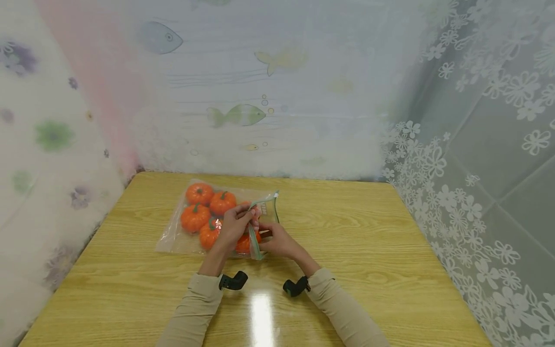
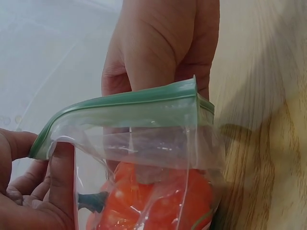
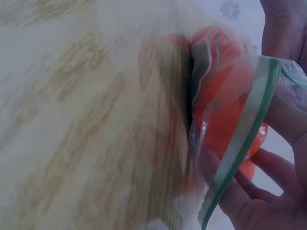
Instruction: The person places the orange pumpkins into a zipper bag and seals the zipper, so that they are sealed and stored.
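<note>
A clear zip bag [image 1: 182, 236] with a green zip strip [image 1: 262, 198] lies on the wooden table [image 1: 368, 241], its mouth facing right. Several small orange pumpkins [image 1: 200, 193] sit inside. My left hand [image 1: 248, 215] pinches the upper lip of the mouth and lifts it. In the left wrist view its fingers [image 2: 60, 177] lie at the end of the zip strip [image 2: 124, 109], above a pumpkin [image 2: 153, 196]. My right hand [image 1: 265, 237] grips the lower lip by the nearest pumpkin [image 1: 244, 243]. In the right wrist view its fingers [image 3: 259, 191] lie under the zip strip [image 3: 244, 134].
Patterned curtains close in the table: fish print at the back [image 1: 236, 114], flowers at the left [image 1: 52, 135], white lace at the right [image 1: 477, 193]. Bare wood stretches to the right of the bag and along the front edge.
</note>
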Demonstrator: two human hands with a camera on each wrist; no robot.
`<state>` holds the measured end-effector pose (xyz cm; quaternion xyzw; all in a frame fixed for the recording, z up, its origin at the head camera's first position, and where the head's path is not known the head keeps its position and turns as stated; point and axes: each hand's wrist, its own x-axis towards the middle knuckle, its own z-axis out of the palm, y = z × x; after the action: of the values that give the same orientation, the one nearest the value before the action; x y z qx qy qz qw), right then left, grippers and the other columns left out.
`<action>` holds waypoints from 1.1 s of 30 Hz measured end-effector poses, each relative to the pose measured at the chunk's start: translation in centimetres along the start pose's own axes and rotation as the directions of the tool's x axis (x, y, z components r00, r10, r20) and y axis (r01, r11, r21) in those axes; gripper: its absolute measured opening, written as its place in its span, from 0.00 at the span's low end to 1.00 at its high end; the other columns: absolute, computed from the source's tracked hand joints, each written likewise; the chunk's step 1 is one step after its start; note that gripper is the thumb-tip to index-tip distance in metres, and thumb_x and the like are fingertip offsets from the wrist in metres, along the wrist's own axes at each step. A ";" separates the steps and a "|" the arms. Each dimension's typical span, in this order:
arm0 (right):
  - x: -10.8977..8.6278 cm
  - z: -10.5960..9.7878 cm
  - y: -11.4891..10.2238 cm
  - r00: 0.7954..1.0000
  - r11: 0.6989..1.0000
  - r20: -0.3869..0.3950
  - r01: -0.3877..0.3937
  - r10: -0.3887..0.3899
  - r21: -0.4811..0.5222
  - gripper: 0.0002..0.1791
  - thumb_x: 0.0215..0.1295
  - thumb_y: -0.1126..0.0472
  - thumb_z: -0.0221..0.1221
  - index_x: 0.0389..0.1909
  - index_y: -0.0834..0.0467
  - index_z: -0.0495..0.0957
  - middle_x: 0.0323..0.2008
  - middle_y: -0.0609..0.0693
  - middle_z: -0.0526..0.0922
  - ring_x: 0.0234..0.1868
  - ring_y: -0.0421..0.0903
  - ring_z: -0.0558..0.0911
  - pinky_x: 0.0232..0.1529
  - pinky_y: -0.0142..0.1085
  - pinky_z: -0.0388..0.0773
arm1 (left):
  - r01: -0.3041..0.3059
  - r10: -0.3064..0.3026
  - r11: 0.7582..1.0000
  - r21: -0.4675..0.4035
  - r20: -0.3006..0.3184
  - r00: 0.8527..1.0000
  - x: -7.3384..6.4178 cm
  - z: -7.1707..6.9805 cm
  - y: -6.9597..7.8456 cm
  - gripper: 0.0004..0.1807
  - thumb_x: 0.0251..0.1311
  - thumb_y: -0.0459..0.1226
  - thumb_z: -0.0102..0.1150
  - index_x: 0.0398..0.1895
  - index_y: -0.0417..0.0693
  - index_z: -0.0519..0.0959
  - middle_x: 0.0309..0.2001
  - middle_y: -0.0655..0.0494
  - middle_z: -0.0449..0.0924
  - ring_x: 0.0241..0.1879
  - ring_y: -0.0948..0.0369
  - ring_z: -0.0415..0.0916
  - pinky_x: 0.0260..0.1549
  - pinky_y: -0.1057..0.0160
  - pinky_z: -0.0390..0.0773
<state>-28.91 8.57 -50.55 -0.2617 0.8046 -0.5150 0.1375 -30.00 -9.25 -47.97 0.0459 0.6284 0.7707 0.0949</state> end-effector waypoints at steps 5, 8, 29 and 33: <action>-0.1 -0.2 0.1 1.000 1.000 0.023 -0.010 0.009 0.021 0.30 0.72 0.70 0.59 0.73 0.65 0.66 0.69 0.62 0.73 0.63 0.61 0.78 0.61 0.41 0.81 | -0.001 0.002 1.000 -0.012 0.012 1.000 0.1 -0.2 -0.1 0.24 0.78 0.33 0.50 0.72 0.32 0.64 0.29 0.55 0.80 0.24 0.64 0.80 0.30 0.69 0.85; -0.3 -0.3 0.1 0.999 0.999 0.003 -0.035 0.035 0.036 0.30 0.74 0.67 0.58 0.74 0.64 0.65 0.70 0.62 0.71 0.63 0.63 0.78 0.60 0.42 0.82 | -0.002 0.002 1.000 -0.026 0.024 1.000 0.1 -0.4 -0.2 0.24 0.78 0.34 0.51 0.71 0.32 0.65 0.29 0.55 0.80 0.24 0.64 0.81 0.30 0.69 0.85; -3.7 -4.3 0.9 0.955 0.998 -0.291 -0.050 0.055 0.024 0.19 0.77 0.63 0.57 0.60 0.72 0.77 0.55 0.70 0.81 0.53 0.66 0.82 0.51 0.57 0.83 | -0.066 0.052 0.984 0.165 0.089 0.995 -1.9 -2.4 0.2 0.24 0.80 0.42 0.47 0.68 0.32 0.71 0.59 0.34 0.78 0.48 0.51 0.85 0.51 0.54 0.86; -3.4 -4.7 1.4 0.901 0.996 -0.424 -0.077 0.093 0.054 0.17 0.77 0.62 0.57 0.57 0.70 0.80 0.51 0.70 0.82 0.49 0.68 0.82 0.49 0.56 0.85 | -0.035 0.043 0.989 0.145 -0.051 0.998 -2.9 -3.7 0.3 0.20 0.80 0.38 0.48 0.63 0.30 0.74 0.48 0.38 0.82 0.35 0.61 0.82 0.38 0.60 0.89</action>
<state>-28.87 14.52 -49.94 -0.1052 0.8163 -0.5678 -0.0143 -27.86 -13.49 -48.32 0.0443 0.6836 0.7261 0.0592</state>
